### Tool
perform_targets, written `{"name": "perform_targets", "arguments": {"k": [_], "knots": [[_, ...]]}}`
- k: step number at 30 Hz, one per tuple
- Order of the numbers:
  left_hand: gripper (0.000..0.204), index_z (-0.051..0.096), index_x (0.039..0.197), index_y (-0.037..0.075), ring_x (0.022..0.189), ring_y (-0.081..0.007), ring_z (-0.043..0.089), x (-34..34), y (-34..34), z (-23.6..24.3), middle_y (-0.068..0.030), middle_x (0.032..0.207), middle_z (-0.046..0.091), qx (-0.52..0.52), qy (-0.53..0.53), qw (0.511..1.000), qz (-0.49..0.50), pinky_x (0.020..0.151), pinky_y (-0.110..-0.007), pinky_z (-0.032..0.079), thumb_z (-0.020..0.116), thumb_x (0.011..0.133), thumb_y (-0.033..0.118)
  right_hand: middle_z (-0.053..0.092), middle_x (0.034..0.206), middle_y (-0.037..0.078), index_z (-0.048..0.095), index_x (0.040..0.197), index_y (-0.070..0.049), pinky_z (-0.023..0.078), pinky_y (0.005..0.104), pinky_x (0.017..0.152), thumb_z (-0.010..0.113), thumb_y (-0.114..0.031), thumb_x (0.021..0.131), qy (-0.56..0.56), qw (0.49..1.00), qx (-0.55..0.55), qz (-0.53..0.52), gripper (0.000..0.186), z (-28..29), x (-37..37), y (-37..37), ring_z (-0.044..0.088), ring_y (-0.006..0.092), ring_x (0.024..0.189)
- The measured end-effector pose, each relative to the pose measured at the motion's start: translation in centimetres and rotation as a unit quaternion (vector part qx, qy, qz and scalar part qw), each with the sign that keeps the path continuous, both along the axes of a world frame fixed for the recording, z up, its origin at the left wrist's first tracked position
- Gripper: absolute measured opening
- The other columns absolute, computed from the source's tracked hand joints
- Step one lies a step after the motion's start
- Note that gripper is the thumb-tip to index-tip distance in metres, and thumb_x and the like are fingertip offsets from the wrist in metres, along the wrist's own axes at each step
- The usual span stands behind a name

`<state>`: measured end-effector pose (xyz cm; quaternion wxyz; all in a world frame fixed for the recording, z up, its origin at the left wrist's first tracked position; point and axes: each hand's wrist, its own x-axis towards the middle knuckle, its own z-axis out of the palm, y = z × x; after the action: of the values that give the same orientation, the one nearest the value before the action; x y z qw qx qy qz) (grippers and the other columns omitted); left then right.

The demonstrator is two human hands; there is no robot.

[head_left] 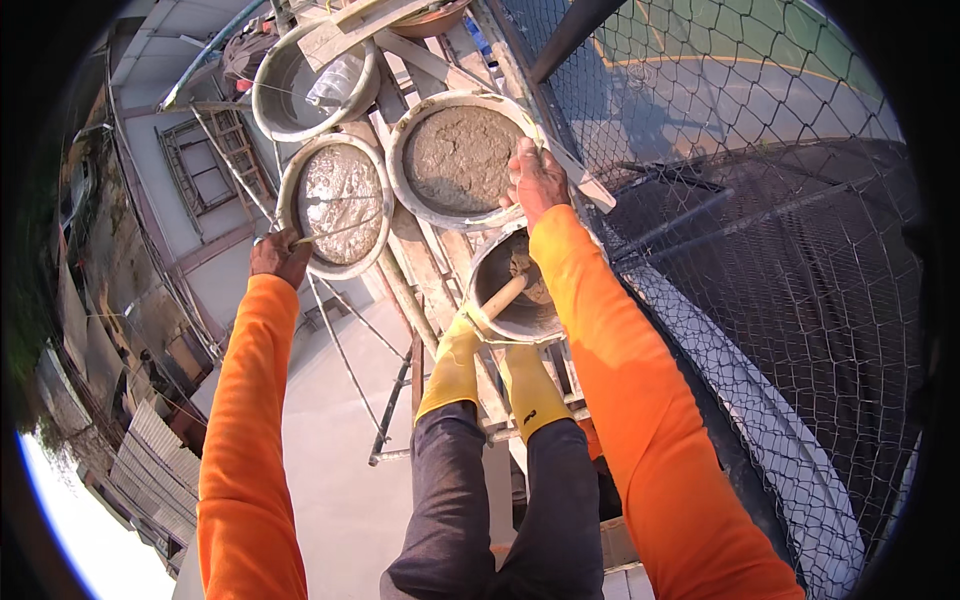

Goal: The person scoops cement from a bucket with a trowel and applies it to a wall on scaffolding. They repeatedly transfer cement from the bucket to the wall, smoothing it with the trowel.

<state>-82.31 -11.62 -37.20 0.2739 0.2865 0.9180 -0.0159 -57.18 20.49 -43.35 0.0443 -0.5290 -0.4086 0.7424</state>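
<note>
At the left bucket, holding wet, shiny grey mortar, my left hand is closed on a thin pale strip that crosses its top, apparently the bucket's handle. My right hand grips the right side of the larger right bucket; a rim or handle there is partly hidden by the fingers. Thicker, duller mortar fills this one. Below it, between my right forearm and my boots, stands a smaller bucket. A tool with a wooden handle leans in it, its head coated in mortar.
A larger tub with a clear plastic bag stands farther off. Wooden planks carry the buckets and my yellow boots. Scaffold poles rise at left. Chain-link fence runs along the right, with a court beyond.
</note>
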Motion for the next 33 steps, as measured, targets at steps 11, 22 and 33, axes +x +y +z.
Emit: {"name": "perform_targets", "arguments": {"k": [11,22,33], "knots": [[0.033,0.071,0.089,0.007,0.087,-0.0421,0.066,1.2,-1.1,-1.0,-0.0193,0.087,0.07,0.026,0.023,0.999,0.012,0.081,-0.048,0.051,0.066,0.085,0.039,0.051,0.152,0.021,0.055,0.146,-0.007,0.035,0.0476,0.12,0.049,-0.059,0.101,-0.126,0.81,0.349,0.454,0.069,4.0,-7.6,2.1,0.046,0.037,0.142],[0.04,0.077,0.109,0.013,0.102,-0.0407,0.069,-1.5,5.1,2.3,-0.0188,0.104,0.075,-0.039,-0.002,0.999,-0.037,0.099,-0.047,0.052,0.065,0.08,0.037,0.062,0.131,0.02,0.057,0.14,-0.008,0.044,0.0485,0.108,0.058,-0.036,0.101,-0.101,0.742,0.408,0.522,0.048,6.8,0.0,0.8,0.057,0.04,0.126],[0.031,0.073,0.095,0.008,0.085,-0.0393,0.069,-0.3,4.5,1.0,-0.0175,0.088,0.072,-0.022,-0.037,0.999,-0.011,0.084,-0.047,0.054,0.067,0.083,0.037,0.053,0.134,0.02,0.058,0.13,0.0,0.044,0.0484,0.108,0.071,-0.012,0.088,-0.199,0.768,0.376,0.479,0.046,4.8,30.3,-5.5,0.051,0.0401,0.127]]}}
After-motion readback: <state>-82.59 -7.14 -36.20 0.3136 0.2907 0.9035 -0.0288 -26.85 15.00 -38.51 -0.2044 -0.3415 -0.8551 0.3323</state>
